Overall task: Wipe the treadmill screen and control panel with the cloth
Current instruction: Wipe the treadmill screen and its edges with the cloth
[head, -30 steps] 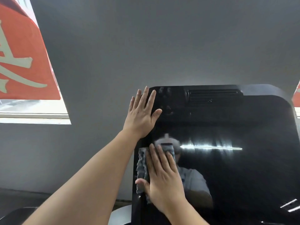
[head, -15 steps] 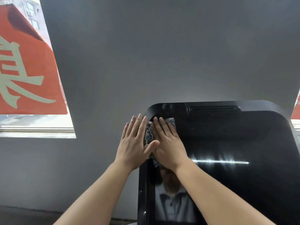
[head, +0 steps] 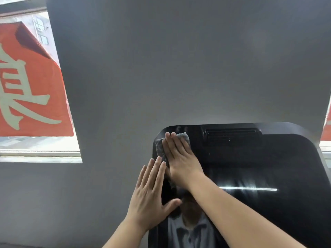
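Right hand (head: 180,158) lies flat, fingers straight and together, pressing the grey cloth (head: 161,149) onto the top left corner of the black treadmill screen (head: 259,167). Cloth shows past the fingertips and along the hand's left side. Left hand (head: 152,197) is spread flat on the screen's left edge, just below the cloth, thumb out. Vent slot (head: 231,136) sits right of the cloth. Grey wall (head: 179,68) behind, red banner (head: 30,86) in the window at left.

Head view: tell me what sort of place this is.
Probably a gym or fitness room, though that is a guess. A tall glossy black treadmill screen stands before a plain grey wall; the right hand presses a grey cloth on it. A red banner hangs outside the window.
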The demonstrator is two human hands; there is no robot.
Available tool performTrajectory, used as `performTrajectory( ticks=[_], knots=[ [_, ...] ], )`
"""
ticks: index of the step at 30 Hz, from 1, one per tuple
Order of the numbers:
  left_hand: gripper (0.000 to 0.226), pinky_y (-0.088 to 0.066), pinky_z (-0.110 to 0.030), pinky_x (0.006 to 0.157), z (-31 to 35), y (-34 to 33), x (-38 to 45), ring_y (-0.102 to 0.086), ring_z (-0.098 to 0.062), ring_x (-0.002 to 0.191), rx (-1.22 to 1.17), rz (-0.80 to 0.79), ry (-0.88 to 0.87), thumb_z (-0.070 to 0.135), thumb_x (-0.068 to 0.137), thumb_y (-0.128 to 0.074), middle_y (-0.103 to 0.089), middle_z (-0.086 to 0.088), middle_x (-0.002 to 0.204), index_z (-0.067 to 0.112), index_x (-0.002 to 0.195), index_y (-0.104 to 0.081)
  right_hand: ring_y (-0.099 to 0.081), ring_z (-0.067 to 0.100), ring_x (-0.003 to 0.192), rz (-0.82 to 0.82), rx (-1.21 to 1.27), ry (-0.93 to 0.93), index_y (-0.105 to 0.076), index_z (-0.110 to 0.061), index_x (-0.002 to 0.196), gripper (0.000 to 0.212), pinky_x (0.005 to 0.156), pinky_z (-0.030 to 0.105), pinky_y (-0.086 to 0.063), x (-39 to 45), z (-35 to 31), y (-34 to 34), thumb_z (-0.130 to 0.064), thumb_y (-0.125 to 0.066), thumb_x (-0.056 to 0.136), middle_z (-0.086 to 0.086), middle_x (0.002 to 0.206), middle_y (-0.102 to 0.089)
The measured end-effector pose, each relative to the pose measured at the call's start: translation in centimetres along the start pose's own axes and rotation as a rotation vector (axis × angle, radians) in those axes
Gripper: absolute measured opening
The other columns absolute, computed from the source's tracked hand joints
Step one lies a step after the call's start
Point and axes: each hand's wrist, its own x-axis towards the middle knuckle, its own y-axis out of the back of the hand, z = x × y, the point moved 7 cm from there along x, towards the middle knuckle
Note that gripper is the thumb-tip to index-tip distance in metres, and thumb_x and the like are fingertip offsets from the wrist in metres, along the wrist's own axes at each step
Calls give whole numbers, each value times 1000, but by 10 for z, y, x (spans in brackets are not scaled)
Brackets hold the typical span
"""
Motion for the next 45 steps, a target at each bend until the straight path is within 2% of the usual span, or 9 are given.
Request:
performTrajectory(
  ticks=[3,7,15,22,26,32,38,41,45],
  knots=[
    [102,-14,-46,122,-2,-9,-4,-9,-28,157,70,-16,1,80,93,-36,-10,-9,170,6,160,-17,45,18,139,-85,-21,48,33,-11,147,85,118,41,24,-5,9,-1,-71,6,93,4,153,45],
    [101,-13,-47,123,17,-18,9,-9,-29,156,109,-9,-34,79,94,-32,-12,-13,169,3,159,-21,39,16,144,-99,-67,88,22,-12,153,96,120,41,20,-36,45,-1,-78,14,84,4,159,34],
    [94,-11,-46,125,49,-17,58,-11,-28,156,121,22,-81,75,97,-27,-17,-11,168,4,158,-24,18,15,153,-72,-121,217,2,-13,159,95,124,42,6,-95,143,12,-80,-3,91,3,167,9],
    [96,-2,-42,127,31,-22,86,-17,-32,154,257,30,59,73,94,-27,-22,-19,165,0,156,-29,0,20,155,-39,-181,30,-14,-10,159,94,123,46,-6,-153,234,18,-79,-18,95,7,168,-9],
    [98,-4,-46,127,30,-24,88,-17,-32,154,321,22,59,73,92,-29,-22,-20,165,-1,155,-30,8,24,155,-16,-206,-189,-6,-7,159,95,123,46,-1,-179,279,20,-78,-11,96,10,168,4],
    [98,-8,-49,127,31,-23,86,-17,-32,154,321,24,52,73,90,-30,-21,-19,166,-1,154,-32,-8,29,155,33,-212,-455,-21,1,155,95,124,48,-6,-198,293,20,-73,-7,97,18,165,-15],
    [98,-10,-52,126,29,-23,86,-17,-33,154,315,59,23,75,90,-29,-19,-19,166,1,155,-32,19,28,153,58,-230,-537,4,0,157,102,124,46,8,-184,296,19,-77,8,91,18,166,12],
    [98,-6,-51,126,29,-22,87,-15,-34,154,302,56,29,74,89,-30,-16,-19,167,4,157,-28,32,26,148,-53,-285,-518,19,-4,154,99,122,45,16,-193,300,23,-76,16,86,15,163,27],
    [97,4,-45,126,29,-24,85,-3,-25,155,230,69,40,73,88,-34,-12,-19,167,7,158,-21,31,26,148,-142,-301,-489,15,-4,156,99,122,45,16,-231,293,21,-75,19,86,15,164,23]
  ],
)
